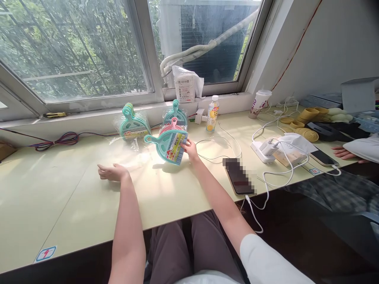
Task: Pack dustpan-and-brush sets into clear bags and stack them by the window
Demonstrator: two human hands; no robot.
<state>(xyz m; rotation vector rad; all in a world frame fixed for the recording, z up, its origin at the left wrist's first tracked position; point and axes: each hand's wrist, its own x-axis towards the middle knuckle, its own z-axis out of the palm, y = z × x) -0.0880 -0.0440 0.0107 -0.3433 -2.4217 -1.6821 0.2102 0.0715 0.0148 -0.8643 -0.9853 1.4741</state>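
My right hand pinches the bristle side of a small teal dustpan-and-brush set, which is tilted above the table with its handle to the left. A printed yellow label lies across the set. Behind it stand pink dustpan sets and another teal dustpan set in clear plastic. A stack of teal and green dustpan sets, also in clear wrap, leans near the window sill. My left hand rests low over the table with loosely bent fingers, holding nothing I can see. Clear plastic film lies beyond it.
A drink bottle and a wrapped box stand at the back. To the right are a phone, a power strip, white cables and a lidded cup. Another person's hand is at the far right.
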